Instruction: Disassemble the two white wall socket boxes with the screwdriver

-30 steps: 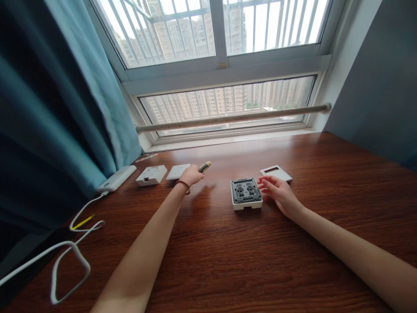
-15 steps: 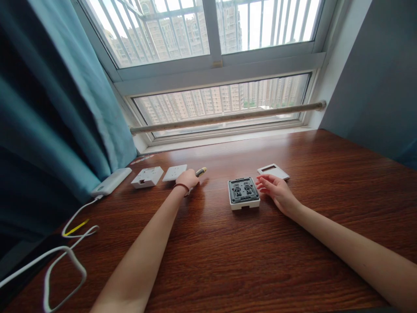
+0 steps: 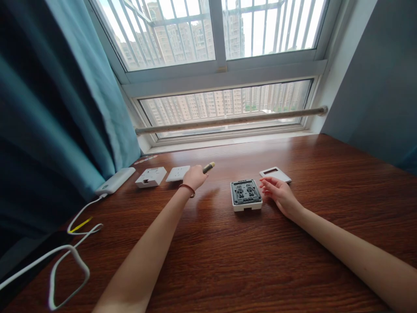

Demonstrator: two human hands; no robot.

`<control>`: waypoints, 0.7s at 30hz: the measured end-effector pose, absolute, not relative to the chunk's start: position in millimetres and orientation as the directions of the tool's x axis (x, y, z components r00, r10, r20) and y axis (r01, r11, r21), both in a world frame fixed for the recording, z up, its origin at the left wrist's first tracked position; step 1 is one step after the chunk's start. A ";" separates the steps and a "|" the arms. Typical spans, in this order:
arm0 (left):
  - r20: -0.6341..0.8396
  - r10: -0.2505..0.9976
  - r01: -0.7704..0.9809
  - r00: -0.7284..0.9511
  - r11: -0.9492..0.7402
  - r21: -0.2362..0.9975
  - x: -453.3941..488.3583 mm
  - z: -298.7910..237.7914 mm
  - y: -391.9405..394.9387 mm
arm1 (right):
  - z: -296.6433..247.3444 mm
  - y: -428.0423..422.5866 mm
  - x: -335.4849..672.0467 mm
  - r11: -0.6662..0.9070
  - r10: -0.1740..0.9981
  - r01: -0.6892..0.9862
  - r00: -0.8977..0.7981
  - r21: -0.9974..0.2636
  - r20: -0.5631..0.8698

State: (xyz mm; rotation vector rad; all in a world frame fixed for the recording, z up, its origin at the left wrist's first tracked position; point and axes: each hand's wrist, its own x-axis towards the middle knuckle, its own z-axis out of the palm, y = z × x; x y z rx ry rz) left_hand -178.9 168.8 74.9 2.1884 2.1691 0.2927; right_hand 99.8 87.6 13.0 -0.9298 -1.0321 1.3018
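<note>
My left hand point(image 3: 195, 177) is closed around a screwdriver point(image 3: 209, 167), whose dark handle with a yellowish end sticks out to the right; its shaft is hidden. Just left of that hand lies a white socket plate point(image 3: 177, 174), partly covered by it. A wall switch point(image 3: 246, 192), with a dark inner face and a white box base, sits on the table between my hands. My right hand point(image 3: 276, 194) is beside the switch's right edge, fingers loosely bent and holding nothing. Behind those fingers, a white cover frame point(image 3: 279, 174) with a rectangular slot lies flat.
A white box point(image 3: 151, 177) stands left of the socket plate. Farther left, a white power strip or adapter point(image 3: 116, 181) has a white cable point(image 3: 81, 256) looping over the table's left side. A yellow strip point(image 3: 81, 225) lies by the cable. Window and rail point(image 3: 234, 122) border the back.
My left hand has lifted slightly from the table beside the socket plate and moved right with the screwdriver. My right hand stays by the switch. The whole view has shifted a little.
</note>
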 end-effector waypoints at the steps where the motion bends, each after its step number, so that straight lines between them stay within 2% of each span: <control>1: 0.137 0.990 0.985 0.032 -0.055 0.166 -171.1 79.7 163.0 | 13.9 87.2 99.3 0.068 0.997 -0.293 -0.001 -0.954 0.072; 5: 0.296 0.938 0.962 0.182 -0.232 0.144 -131.2 90.1 130.6 | 22.5 81.4 95.8 0.093 0.992 -0.326 -0.049 -0.941 0.115; 7: 0.443 0.803 0.889 0.397 -0.458 0.033 -112.9 89.8 115.3 | 28.6 76.9 94.4 0.076 0.982 -0.391 -0.131 -0.917 0.137; 11: 0.442 0.533 0.660 0.722 -0.723 -0.206 -96.9 85.0 101.3 | 38.4 70.6 94.8 -0.063 0.936 -0.466 -0.335 -0.883 0.110; 16: 0.503 0.310 0.489 0.807 -0.828 -0.274 -97.6 78.8 98.5 | 39.5 66.1 91.5 -0.228 0.820 -0.215 -0.568 -0.950 -0.068; 19: 0.544 0.196 0.420 0.816 -0.847 -0.326 -92.9 75.9 90.0 | 37.5 58.2 84.2 -0.154 0.794 -0.109 -0.605 -0.982 -0.057; 21: 0.562 0.183 0.430 0.806 -0.834 -0.345 -88.7 75.2 83.8 | 37.3 52.0 79.0 -0.035 0.811 -0.060 -0.585 -0.998 0.007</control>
